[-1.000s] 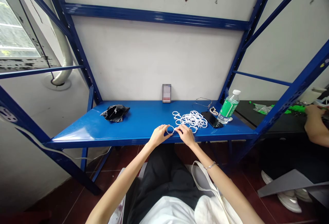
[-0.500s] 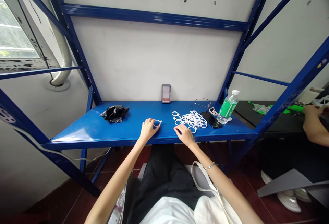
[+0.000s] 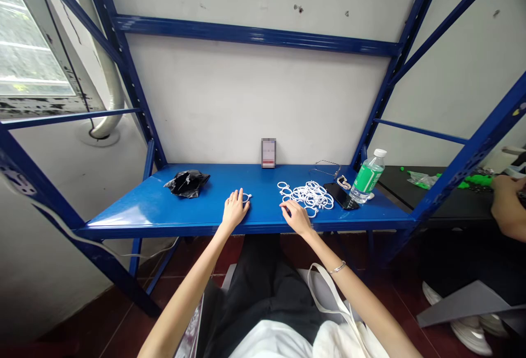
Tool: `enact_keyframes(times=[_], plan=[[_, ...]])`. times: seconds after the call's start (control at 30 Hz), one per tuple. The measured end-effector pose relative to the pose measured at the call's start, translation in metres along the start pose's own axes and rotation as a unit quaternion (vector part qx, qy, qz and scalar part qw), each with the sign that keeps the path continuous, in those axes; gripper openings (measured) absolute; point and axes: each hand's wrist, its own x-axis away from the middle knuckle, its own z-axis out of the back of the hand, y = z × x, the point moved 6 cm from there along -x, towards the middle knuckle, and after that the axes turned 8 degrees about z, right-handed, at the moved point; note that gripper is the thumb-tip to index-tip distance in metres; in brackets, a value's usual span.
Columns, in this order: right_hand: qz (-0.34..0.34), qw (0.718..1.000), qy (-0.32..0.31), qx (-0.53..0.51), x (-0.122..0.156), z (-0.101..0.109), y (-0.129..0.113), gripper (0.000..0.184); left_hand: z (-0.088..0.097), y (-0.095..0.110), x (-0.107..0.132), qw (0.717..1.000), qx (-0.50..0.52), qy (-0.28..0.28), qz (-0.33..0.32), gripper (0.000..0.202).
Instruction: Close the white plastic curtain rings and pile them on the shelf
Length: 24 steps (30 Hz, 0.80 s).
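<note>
My left hand (image 3: 235, 210) lies palm down on the blue table (image 3: 137, 204), fingers stretched out. A white plastic ring with a small knob (image 3: 247, 198) shows partly beside its fingers; the rest is hidden under the hand. Further right, my right hand (image 3: 295, 216) rests at the near edge of a pile of white rings (image 3: 314, 194). Its thumb and forefinger are apart and I see nothing held between them.
A crumpled black plastic bag (image 3: 187, 183) lies on the left. To the right are a black phone (image 3: 342, 197), glasses (image 3: 327, 169) and a water bottle (image 3: 367, 178). A small boxlike object (image 3: 268, 153) stands against the wall. Another person's hand (image 3: 508, 196) is at the far right.
My left hand has shifted slightly left and flattened, and the ring by it has moved left, more covered now. My right hand stays by the pile. The view has shifted slightly.
</note>
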Motion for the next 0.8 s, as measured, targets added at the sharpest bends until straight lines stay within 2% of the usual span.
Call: enact_keyframes(times=[0.07, 0.17, 0.23, 0.3, 0.43, 0.63, 0.8], plan=[[-0.006, 1.0, 0.022, 0.011, -0.012, -0.001, 0.009, 0.021, -0.002, -0.001, 0.0, 1.0, 0.001, 0.003, -0.003, 0.054], [-0.024, 0.997, 0.038, 0.064, -0.039, -0.005, 0.034, 0.021, -0.005, -0.003, -0.001, 1.0, 0.002, 0.002, -0.001, 0.053], [-0.048, 0.994, 0.005, 0.102, -0.058, -0.014, 0.058, 0.019, -0.005, -0.003, -0.001, 1.0, 0.003, -0.001, 0.001, 0.053], [-0.104, 0.987, -0.04, 0.113, -0.07, -0.023, 0.083, 0.015, -0.005, -0.003, -0.002, 1.0, 0.003, -0.006, 0.003, 0.053], [-0.129, 0.984, -0.072, 0.104, -0.078, -0.037, 0.108, 0.015, -0.004, -0.003, -0.002, 1.0, 0.003, -0.011, 0.003, 0.054], [-0.12, 0.985, -0.074, 0.1, -0.078, -0.038, 0.106, 0.025, -0.001, 0.0, -0.001, 1.0, -0.006, 0.007, -0.001, 0.052], [-0.077, 0.992, -0.052, 0.091, -0.082, -0.022, 0.075, 0.028, 0.006, 0.003, -0.001, 1.0, 0.005, 0.008, 0.0, 0.053]])
